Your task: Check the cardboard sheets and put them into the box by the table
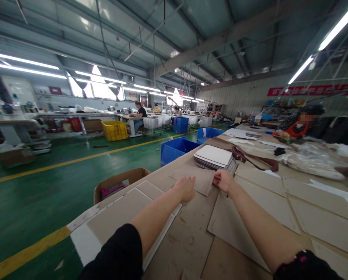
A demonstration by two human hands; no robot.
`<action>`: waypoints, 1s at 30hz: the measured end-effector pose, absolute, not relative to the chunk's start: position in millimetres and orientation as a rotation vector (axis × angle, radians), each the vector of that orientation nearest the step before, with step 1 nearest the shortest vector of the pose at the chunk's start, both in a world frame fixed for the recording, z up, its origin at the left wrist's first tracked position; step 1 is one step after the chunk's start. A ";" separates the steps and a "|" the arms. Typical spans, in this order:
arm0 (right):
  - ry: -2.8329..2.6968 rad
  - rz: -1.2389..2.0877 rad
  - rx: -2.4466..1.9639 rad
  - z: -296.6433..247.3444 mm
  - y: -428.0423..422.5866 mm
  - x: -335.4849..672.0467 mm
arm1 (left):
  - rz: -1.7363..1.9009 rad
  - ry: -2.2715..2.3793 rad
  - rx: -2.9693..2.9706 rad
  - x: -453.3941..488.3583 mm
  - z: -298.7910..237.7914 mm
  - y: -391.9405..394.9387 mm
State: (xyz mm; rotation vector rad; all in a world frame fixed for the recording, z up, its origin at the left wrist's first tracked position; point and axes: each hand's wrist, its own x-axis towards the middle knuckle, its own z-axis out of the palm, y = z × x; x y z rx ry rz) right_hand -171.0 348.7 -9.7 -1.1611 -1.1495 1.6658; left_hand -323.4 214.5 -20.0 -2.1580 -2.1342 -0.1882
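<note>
Both my arms reach forward over a long worktable (191,241) covered in brown cardboard sheets. My left hand (185,188) rests knuckles-up on the left edge of a small brown cardboard piece (203,181), fingers curled down onto it. My right hand (222,180) grips the same piece at its right edge, fingers closed on it. Just beyond the piece lies a stack of flat boards with a white top sheet (215,157).
Brown straps (251,158) and clear plastic bags (311,159) lie farther along the table. A person in red and black (299,124) works at the far right. Blue bins (175,149) and an open carton (118,184) stand on the green floor to the left.
</note>
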 end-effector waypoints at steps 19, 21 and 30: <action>-1.418 1.568 -0.912 68.7 245.5 -122.2 | -1.594 -2.368 -1.681 -321.9 73.4 162.0; -1.541 1.492 -0.877 81.5 225.5 -85.3 | -1.952 -2.298 -1.623 -308.2 89.7 143.8; -1.488 0.962 -0.960 97.8 147.6 67.5 | -3.357 -1.660 -1.686 -173.7 85.4 53.7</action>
